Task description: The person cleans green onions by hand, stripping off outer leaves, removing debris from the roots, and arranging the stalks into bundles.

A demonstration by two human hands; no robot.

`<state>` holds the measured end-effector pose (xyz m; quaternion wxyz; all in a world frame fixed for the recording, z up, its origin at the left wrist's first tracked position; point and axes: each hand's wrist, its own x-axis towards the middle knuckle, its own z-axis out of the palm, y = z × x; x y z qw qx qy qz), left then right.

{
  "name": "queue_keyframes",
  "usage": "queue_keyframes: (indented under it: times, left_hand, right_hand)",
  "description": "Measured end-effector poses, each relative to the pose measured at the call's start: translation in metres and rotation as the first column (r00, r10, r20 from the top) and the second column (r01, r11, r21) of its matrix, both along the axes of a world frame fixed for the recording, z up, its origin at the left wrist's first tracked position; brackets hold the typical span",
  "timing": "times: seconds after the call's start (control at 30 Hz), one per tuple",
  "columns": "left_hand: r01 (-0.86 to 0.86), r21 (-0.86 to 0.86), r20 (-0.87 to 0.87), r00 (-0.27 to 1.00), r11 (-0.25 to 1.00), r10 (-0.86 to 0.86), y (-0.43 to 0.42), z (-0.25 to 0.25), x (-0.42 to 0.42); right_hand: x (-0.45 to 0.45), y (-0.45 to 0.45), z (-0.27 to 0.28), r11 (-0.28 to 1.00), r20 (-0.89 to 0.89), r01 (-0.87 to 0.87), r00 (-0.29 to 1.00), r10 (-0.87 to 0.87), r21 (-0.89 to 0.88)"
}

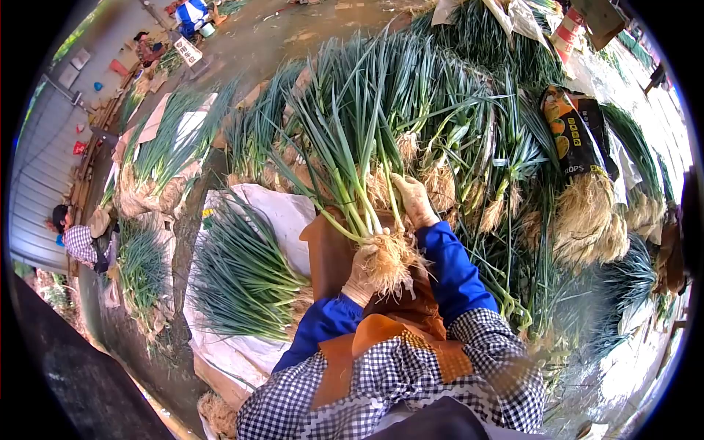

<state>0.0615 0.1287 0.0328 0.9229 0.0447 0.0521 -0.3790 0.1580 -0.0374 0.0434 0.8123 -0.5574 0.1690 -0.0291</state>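
A bunch of green onions [357, 172] stands upright in front of my body, leaves pointing away and pale roots toward me. My left hand [359, 280] is wrapped round the root end, its fingers partly hidden by the roots. Higher up on the right, my right hand [414, 199] is closed on a pale stem of the same bunch. Below the bunch lies a brown apron [330, 253] over my lap. To the left, a pile of green onions [246, 271] rests on a white sheet [275, 209].
Many onion bundles [469, 125] lie ahead and to the right, one under a black printed bag [576, 136]. More bundles [165, 158] lie on the left. A person in a checked top [79, 243] sits at the far left. A striped cone [566, 35] stands at the upper right.
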Motion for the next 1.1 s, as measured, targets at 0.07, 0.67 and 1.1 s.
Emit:
queue_keyframes:
  times: [0.07, 0.67, 1.1]
  left_hand:
    - [-0.034, 0.199, 0.058, 0.998, 0.979, 0.023, -0.003, -0.001, -0.006]
    - [0.021, -0.137, -0.005, 1.000, 0.990, -0.022, -0.016, 0.004, -0.006]
    - [0.000, 0.247, -0.045, 0.999, 0.969, 0.011, -0.026, -0.005, -0.005]
  right_hand:
    - [-0.010, 0.000, 0.006, 1.000, -0.066, 0.024, 0.998, -0.023, 0.003]
    - [-0.094, -0.004, 0.019, 0.757, 0.513, 0.266, 0.852, 0.105, -0.597]
    - [-0.006, -0.016, -0.011, 0.761, 0.218, -0.145, 0.909, 0.355, -0.633]
